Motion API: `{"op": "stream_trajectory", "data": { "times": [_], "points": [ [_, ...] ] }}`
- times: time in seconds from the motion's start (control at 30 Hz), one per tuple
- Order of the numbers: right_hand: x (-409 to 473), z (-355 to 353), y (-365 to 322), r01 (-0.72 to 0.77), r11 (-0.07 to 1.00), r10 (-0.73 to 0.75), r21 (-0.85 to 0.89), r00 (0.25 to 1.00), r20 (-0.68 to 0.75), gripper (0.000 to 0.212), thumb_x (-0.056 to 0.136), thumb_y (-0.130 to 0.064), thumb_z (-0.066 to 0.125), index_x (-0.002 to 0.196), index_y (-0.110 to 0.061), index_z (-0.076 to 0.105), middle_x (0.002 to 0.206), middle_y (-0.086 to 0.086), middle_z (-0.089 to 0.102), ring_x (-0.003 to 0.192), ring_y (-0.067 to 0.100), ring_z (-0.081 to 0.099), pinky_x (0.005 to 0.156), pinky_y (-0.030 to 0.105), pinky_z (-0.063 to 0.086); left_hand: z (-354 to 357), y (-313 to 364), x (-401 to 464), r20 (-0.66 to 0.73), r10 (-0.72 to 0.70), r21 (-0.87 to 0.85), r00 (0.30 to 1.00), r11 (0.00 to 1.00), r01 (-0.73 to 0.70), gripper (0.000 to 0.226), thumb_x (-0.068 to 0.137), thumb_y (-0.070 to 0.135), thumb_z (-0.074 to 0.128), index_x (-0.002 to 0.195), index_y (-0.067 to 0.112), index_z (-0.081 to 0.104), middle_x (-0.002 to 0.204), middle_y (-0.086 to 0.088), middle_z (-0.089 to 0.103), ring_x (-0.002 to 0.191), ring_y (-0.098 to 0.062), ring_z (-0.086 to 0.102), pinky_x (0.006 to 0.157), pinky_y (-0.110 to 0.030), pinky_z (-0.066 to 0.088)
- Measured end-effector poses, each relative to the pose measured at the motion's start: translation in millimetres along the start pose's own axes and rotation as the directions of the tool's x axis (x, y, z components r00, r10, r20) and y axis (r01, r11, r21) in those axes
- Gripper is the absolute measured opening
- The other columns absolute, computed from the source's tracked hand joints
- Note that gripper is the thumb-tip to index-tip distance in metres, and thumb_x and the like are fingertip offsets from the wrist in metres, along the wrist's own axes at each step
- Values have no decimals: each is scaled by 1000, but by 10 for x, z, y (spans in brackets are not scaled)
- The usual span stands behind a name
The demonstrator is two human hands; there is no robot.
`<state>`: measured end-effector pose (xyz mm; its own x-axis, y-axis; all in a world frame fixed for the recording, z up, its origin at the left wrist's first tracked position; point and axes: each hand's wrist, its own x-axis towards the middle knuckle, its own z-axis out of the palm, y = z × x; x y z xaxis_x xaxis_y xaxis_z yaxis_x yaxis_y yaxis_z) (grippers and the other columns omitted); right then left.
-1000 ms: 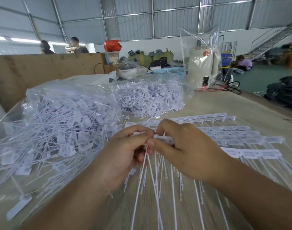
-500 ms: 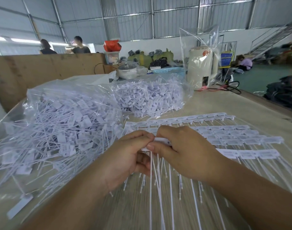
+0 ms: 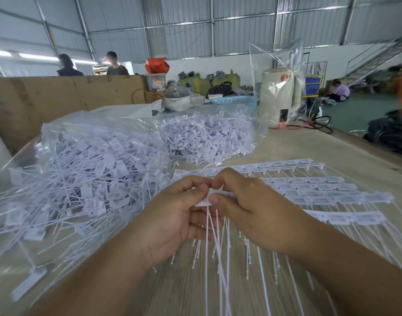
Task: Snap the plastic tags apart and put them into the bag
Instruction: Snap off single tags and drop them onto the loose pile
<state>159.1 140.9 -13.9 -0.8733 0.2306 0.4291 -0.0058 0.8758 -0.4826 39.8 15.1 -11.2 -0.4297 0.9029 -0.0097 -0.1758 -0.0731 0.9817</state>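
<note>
Plastic tags [image 3: 209, 198] in a joined strip are held above the table [image 3: 286, 142], near its front edge, with their thin tails hanging down between the wrists. The left hand [image 3: 172, 215] pinches the end tag between thumb and forefinger; the right hand [image 3: 252, 210] pinches the neighbouring part of the strip, the thumbs almost meeting. Judged from this grip, a snap is in hand and the end tag is not yet clearly free.

Done: the near bag [image 3: 81, 169], a clear one to the left, is heaped with loose single tags, some spilling toward the front; a second bag [image 3: 209, 135] behind it is also well filled.

Left: several unbroken strips [image 3: 309, 190] lie in overlapping rows on the table to the right, behind the right hand. A considerable share remains to be separated and bagged.
</note>
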Motion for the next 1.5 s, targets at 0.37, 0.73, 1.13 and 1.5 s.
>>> {"op": "stream_trajectory", "data": {
  "times": [0.37, 0.73, 1.13, 1.5],
  "points": [
    [-2, 29, -37, 15, 999, -15, 50, 1000, 5, 16, 97, -40, 48, 103, -33, 35, 71, -6, 52, 60, 7, 48, 53, 23, 38, 15, -12, 29, -43, 15, -2, 999, 1000, -16, 27, 66, 35, 70, 83, 15, 67, 59, -11, 58, 42, -20, 52, 42, -27, 47],
    [-9, -46, -61, 13, 1000, -13, -2, 1000, -19, 48, 89, -55, 52, 126, -31, 35, 76, -10, 55, 65, -3, 54, 54, 15, 37, -32, -33, 43, -21, 133, 106, 991, 986, -130, 17, 64, 30, 74, 79, 23, 70, 59, -7, 60, 46, -18, 56, 45, -27, 49],
    [10, -193, -115, 8, 992, 4, -126, 996, 95, 38, 93, -46, 55, 59, -44, 40, 65, -38, 51, 57, -10, 50, 50, 16, 31, -191, -5, 65, -25, 158, 186, 987, 971, -151, 32, 58, 38, 84, 83, 25, 70, 59, -8, 64, 45, -20, 58, 47, -29, 50],
    [27, -95, -211, -79, 963, 47, -257, 991, -128, 44, 89, -61, 40, 62, -30, 24, 53, -9, 33, 49, 4, 33, 47, 29, 22, -32, 34, 70, -136, 239, -45, 962, 968, -247, 8, 70, 18, 70, 74, 17, 63, 71, -8, 64, 46, -17, 51, 41, -25, 47]
  ]
}}
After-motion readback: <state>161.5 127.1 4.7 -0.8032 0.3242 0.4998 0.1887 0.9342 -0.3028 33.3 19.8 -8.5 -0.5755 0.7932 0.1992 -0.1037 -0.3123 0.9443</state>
